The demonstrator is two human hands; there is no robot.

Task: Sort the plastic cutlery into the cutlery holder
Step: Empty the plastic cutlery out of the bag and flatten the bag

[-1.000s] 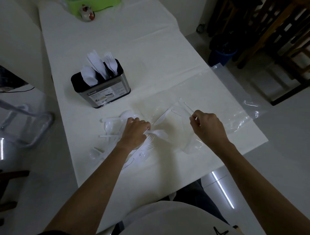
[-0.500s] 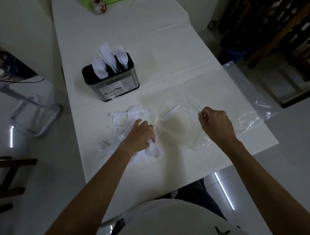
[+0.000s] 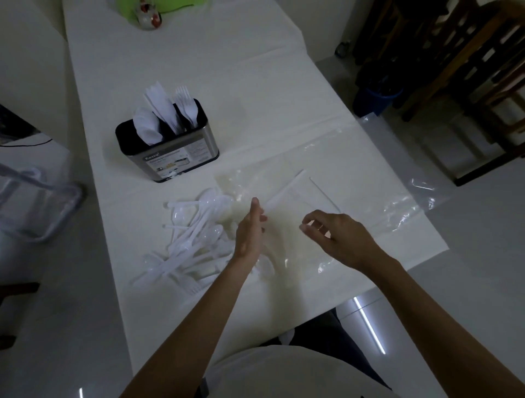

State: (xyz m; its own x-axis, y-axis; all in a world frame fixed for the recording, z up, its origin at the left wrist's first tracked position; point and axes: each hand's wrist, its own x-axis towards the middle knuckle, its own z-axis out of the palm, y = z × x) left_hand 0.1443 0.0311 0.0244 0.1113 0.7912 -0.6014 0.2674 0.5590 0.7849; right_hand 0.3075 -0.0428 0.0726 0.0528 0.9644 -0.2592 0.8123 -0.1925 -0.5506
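The steel cutlery holder (image 3: 181, 159) with a black rim stands on the white table (image 3: 216, 71), with spoons, knives and forks upright in its three slots. A loose pile of white plastic cutlery (image 3: 193, 241) lies in front of it. To the pile's right lies a clear plastic bag (image 3: 309, 199) with a white knife (image 3: 279, 196) inside. My left hand (image 3: 250, 230) hovers edge-on between pile and bag, fingers straight, holding nothing. My right hand (image 3: 338, 235) is over the bag with loosely curled fingers, and I see nothing gripped.
A larger clear plastic sheet (image 3: 403, 204) hangs over the table's right edge. A green object (image 3: 159, 3) and a small jar (image 3: 147, 15) sit at the far end. A clear box (image 3: 31, 199) is left of the table, a blue bin (image 3: 377, 96) and wooden chairs (image 3: 468, 71) to the right.
My left hand left the cutlery pile and turned edge-on with straight fingers. My right hand let go of the bag's edge and moved inward; the bag now lies flatter.
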